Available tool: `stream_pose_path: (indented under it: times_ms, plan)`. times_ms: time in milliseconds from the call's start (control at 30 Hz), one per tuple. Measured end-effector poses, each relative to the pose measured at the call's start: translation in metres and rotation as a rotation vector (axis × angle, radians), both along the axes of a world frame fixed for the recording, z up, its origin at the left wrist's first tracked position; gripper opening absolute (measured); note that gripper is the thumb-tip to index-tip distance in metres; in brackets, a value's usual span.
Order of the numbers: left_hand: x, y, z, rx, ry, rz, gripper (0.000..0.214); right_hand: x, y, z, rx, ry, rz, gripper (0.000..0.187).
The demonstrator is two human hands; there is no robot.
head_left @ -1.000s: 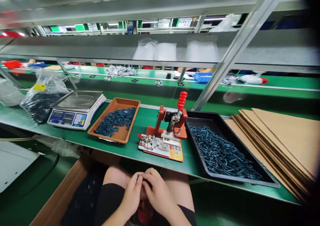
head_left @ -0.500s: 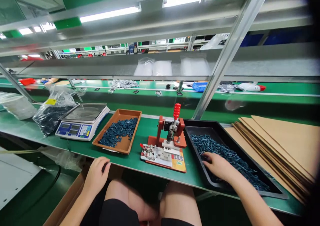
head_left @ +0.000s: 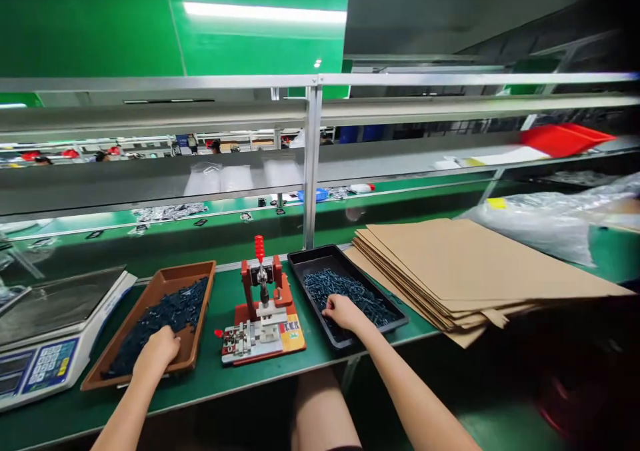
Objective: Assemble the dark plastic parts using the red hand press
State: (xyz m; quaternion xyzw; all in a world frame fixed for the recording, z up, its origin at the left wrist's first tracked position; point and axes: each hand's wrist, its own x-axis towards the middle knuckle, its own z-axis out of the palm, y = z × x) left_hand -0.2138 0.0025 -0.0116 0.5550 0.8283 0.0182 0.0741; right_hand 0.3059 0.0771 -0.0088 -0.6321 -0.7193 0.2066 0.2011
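My left hand (head_left: 157,350) rests knuckles-up in the brown tray (head_left: 197,272), its fingers curled down onto the heap of small dark blue parts (head_left: 165,311). My right hand (head_left: 343,311) reaches into the black tray (head_left: 305,258), fingers bent down among its dark blue parts (head_left: 363,294). Whether either hand grips a part is hidden by the fingers. Between the two trays stands a red toggle press (head_left: 263,291) with a red-capped lever, on a base plate.
A weighing scale (head_left: 45,338) sits at the left. A stack of cardboard sheets (head_left: 465,271) lies right of the black tray, with clear plastic bags (head_left: 550,218) behind it. A metal post (head_left: 311,171) rises behind the press. My bare knee (head_left: 320,411) shows under the bench edge.
The camera has swung right and up. My left hand has moved from the bench edge into the brown tray. My right hand stays in the black tray.
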Motion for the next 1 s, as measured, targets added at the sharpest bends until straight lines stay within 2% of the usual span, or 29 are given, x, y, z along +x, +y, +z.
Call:
stream_pose_path:
  times_ms: [233,367,467,600,733,867,1000]
  plan:
    - [0.014,-0.011,0.019,-0.018,0.037,0.053,0.040,0.020,0.002,0.021,-0.070,0.035,-0.035,0.012]
    - [0.014,-0.014,0.020,0.026,0.058,0.026,0.043,0.034,0.000,0.027,-0.108,0.058,-0.036,0.006]
    - [0.012,-0.014,0.020,0.056,0.065,-0.008,0.046,0.042,-0.004,0.029,-0.096,0.082,-0.028,0.018]
    - [0.012,-0.015,0.028,0.119,-0.030,0.130,0.050,0.041,-0.016,0.028,-0.029,0.303,0.089,0.018]
    - [0.010,-0.017,0.031,0.251,-0.122,0.204,0.053,0.025,-0.032,0.031,-0.017,0.546,0.189,0.018]
    - [-0.001,-0.016,0.022,0.342,-0.233,0.209,0.040,-0.006,-0.051,0.037,0.247,0.530,0.198,0.017]
    - [0.003,-0.019,0.026,0.608,-0.446,0.230,0.028,-0.050,-0.081,0.029,0.273,0.604,0.258,0.020]
